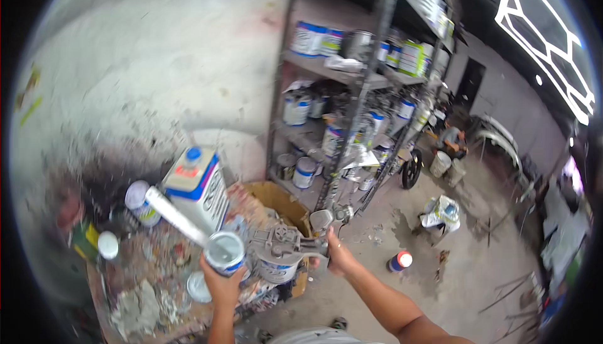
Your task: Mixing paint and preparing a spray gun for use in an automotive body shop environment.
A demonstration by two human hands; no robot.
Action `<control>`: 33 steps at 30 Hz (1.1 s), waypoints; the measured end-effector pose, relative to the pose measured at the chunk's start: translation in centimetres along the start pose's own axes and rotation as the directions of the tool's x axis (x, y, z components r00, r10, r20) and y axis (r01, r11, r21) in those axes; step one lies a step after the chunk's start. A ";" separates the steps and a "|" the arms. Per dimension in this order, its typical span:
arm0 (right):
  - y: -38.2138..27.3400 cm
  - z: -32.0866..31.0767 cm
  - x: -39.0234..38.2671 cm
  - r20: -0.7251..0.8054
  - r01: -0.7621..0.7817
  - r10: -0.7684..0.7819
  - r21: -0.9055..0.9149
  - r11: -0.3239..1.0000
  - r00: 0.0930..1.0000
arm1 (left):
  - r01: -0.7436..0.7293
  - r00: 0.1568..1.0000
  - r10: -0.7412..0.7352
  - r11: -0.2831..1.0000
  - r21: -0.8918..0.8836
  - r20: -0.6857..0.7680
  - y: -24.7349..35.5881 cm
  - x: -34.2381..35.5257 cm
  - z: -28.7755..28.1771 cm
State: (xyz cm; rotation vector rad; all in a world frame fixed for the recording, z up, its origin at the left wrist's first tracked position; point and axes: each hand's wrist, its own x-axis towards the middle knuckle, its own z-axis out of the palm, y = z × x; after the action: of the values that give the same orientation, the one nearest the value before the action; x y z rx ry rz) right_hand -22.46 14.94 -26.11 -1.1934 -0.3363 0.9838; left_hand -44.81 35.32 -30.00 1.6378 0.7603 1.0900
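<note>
My left hand (223,284) is wrapped round a small open paint can (225,251) with greyish liquid inside. A long white stirring stick (176,216) leans out of that can toward the upper left. To its right, my right hand (340,256) is closed round the handle of a grey metal pouring lid (282,241); some of its fingers are hidden behind the handle. This lid sits on a paint can (277,272) with a white and blue label. Just beyond my right hand is a metal object with a rounded grey cup (321,219), blurred.
A paint-stained bench (157,262) bears a large rectangular tin (200,187), another can (142,203) and a crumpled rag (137,309). A cardboard box (276,196) stands behind. Metal shelves (367,80) hold several cans. On the floor are a red-and-white container (399,261) and, farther off, a crouching person (453,141).
</note>
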 end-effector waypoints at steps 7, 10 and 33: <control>-2.1 -12.3 -6.2 -0.125 0.100 -0.064 0.308 0.946 0.990 | -0.239 0.919 0.339 0.886 0.397 -0.202 3.0 -7.0 2.6; -1.6 -19.1 -9.1 -0.224 0.138 -0.073 0.291 0.947 0.972 | -0.574 0.750 0.661 0.668 0.473 -0.025 3.0 -12.8 8.8; -5.1 -57.1 -20.6 -0.862 -0.351 -0.053 -0.260 0.900 0.504 | -0.135 0.665 0.108 0.991 -0.023 0.739 -3.9 -10.5 65.3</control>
State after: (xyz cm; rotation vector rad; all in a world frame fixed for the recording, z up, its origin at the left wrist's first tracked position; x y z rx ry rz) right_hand 7.48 -36.78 -37.77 -1.9849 0.4170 0.3371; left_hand 10.95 2.32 -43.92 1.9691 0.1167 0.3926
